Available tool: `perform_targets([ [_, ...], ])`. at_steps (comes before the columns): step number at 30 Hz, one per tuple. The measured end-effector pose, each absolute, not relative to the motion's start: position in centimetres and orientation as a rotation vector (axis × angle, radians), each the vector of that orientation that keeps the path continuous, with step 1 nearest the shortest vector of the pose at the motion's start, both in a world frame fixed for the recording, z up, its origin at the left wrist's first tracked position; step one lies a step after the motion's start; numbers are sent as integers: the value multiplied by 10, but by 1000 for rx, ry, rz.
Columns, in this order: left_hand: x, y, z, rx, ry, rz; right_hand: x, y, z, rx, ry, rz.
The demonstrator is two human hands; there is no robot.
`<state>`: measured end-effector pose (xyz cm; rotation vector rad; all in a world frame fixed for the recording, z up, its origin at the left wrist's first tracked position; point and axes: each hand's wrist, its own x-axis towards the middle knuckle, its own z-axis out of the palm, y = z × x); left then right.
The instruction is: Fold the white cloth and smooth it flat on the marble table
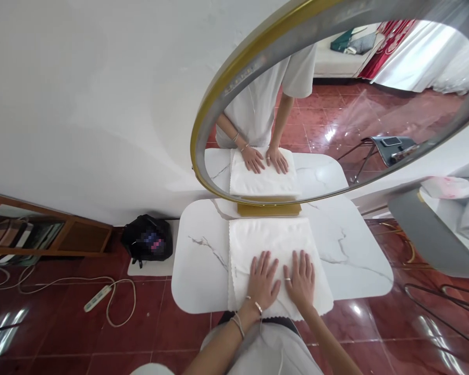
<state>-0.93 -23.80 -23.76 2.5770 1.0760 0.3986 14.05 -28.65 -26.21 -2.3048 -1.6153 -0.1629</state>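
A white cloth [271, 237] with a scalloped edge lies spread over the middle of a white marble-patterned table [201, 260]. Both palms rest flat on it, side by side and a little apart. My left hand [263, 281], with bracelets at the wrist, has its fingers stretched out toward the far side. My right hand [300, 278] wears a ring and also has its fingers spread on the fabric. Nothing is held in either hand. The near edge of the cloth reaches over the table's front edge by my lap.
A large gold-rimmed mirror [281, 125] stands on a gold base [269, 209] at the table's back, reflecting my hands. On the floor at left are a black bag [147, 238] and a power strip [97, 298] with cable. A grey table [440, 234] stands at right.
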Motion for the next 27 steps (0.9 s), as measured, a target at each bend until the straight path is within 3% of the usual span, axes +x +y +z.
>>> perform_targets([
  [11, -90, -218, -235, 2477, 1419, 430, 68, -220, -253, -2157, -1771, -24],
  [17, -82, -146, -243, 2239, 1849, 607, 53, -163, -257, -1996, -1918, -100],
  [27, -93, -60, -245, 2353, 1804, 403, 30, -102, -260, -2006, -1817, -104],
])
